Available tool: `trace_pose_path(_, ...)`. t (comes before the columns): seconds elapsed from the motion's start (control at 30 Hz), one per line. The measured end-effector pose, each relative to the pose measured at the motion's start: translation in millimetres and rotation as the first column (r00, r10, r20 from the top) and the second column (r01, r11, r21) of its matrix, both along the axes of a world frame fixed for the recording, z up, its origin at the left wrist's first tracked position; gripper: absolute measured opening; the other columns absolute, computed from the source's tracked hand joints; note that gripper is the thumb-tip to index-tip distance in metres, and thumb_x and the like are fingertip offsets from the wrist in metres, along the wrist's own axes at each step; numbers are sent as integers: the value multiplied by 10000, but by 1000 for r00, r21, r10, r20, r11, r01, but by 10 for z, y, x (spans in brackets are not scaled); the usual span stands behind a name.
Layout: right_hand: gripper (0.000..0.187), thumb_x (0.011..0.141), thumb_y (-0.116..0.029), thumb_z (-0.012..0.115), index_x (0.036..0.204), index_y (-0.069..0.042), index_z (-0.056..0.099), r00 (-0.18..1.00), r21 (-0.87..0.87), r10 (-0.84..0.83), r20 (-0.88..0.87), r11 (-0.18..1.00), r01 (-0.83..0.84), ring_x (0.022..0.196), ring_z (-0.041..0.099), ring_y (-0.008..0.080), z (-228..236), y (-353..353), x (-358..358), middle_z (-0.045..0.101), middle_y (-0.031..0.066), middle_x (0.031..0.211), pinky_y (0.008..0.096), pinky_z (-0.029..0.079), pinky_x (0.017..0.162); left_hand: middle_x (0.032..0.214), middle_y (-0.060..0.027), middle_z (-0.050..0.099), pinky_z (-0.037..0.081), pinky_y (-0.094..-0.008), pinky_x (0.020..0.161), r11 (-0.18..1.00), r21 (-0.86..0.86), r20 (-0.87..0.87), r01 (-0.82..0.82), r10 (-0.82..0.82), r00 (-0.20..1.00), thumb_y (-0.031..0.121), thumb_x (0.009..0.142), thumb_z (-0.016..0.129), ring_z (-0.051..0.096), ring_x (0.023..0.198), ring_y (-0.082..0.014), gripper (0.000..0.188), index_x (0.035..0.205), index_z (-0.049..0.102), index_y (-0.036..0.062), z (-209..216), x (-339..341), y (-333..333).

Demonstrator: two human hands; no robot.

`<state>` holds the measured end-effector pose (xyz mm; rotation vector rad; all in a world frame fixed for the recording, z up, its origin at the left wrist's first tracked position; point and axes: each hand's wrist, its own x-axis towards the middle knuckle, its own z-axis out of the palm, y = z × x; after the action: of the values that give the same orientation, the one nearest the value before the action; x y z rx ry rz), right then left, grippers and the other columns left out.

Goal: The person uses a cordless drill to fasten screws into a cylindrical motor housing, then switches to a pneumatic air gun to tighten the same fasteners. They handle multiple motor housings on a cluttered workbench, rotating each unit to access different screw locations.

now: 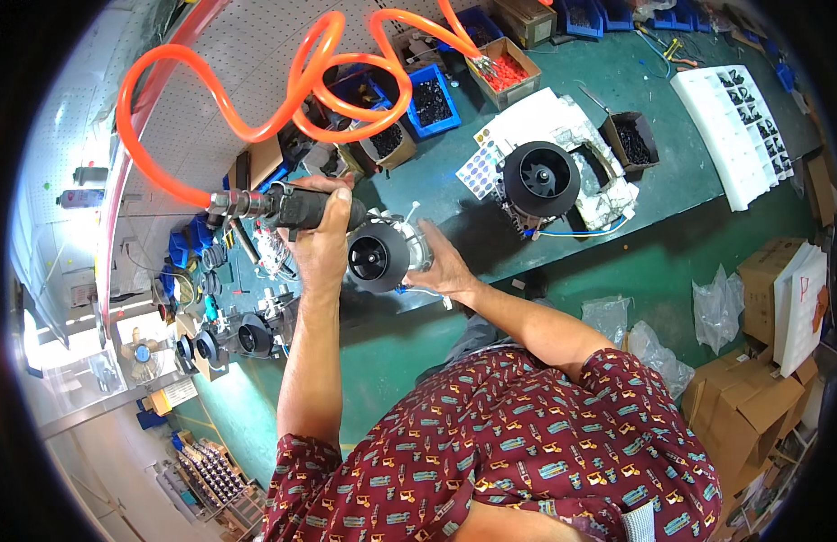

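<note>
My left hand is wrapped round a black air screwdriver, whose metal coupling joins a coiled orange air hose. The tool's front end reaches the back of a small blower motor with a black round housing and fan blades inside. From the right, my right hand grips the motor's pale metal side, thumb and fingers curved round it. A white cable tie end sticks up beside it, and a wire with a connector hangs below the hand. The screwdriver's tip is hidden.
A second blower stands on the green bench beside a white foam tray and a sticker sheet. Blue bins, a box of red parts and a white parts tray lie behind. More blowers are at left.
</note>
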<state>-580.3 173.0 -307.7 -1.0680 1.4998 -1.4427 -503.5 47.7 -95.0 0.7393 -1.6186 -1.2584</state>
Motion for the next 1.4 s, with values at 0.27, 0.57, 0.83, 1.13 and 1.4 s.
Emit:
trace_pose_path(0.27, 1134, 643, -327, 920, 1525, 93, 345, 997, -19, -26, 68, 999, 27, 1472, 383, 426, -98, -44, 76, 407, 333, 1543, 420, 300, 1228, 980, -61, 724, 552, -330, 894, 1000, -9, -38, 9, -9, 999, -58, 862, 720, 678, 889, -141, 150, 984, 690, 24, 124, 21, 45)
trace_pose_path(0.57, 1162, 659, -258, 939, 1559, 86, 290, 994, 81, -111, 26, 991, 108, 1349, 535, 297, -100, 5, 117, 550, 257, 1440, 370, 403, 1152, 1015, -61, 733, 532, -280, 845, 977, -195, -71, -85, 73, 995, -9, 863, 737, 655, 892, -117, 223, 1085, 711, -5, 568, 672, 27)
trace_pose_path(0.83, 1041, 713, -192, 922, 1533, 64, 334, 994, -15, -72, -77, 997, 71, 1302, 563, 260, -237, 24, 119, 569, 218, 1411, 366, 439, 1124, 962, -84, 718, 528, -339, 891, 1000, 11, -101, -27, 28, 994, 45, 823, 706, 661, 912, -171, 175, 991, 699, -7, 146, 1362, 359)
trace_pose_path(1.13, 985, 699, -229, 947, 1498, 2, 418, 996, -70, -64, -65, 996, 59, 1254, 593, 250, -218, 14, 127, 610, 172, 1373, 383, 461, 1090, 1040, -126, 723, 543, -369, 916, 992, 125, -298, -24, 60, 953, -19, 857, 693, 680, 967, -200, 248, 1091, 617, 14, -163, 1446, 447)
trace_pose_path(1.4, 1004, 697, -233, 948, 1503, 15, 404, 997, -97, -58, 42, 993, 62, 1243, 597, 239, -314, -4, 124, 609, 181, 1366, 369, 460, 1088, 1056, -127, 714, 542, -367, 933, 1000, 20, -178, -14, 18, 984, -3, 858, 702, 679, 983, -201, 266, 1110, 616, -3, -91, 1473, 507)
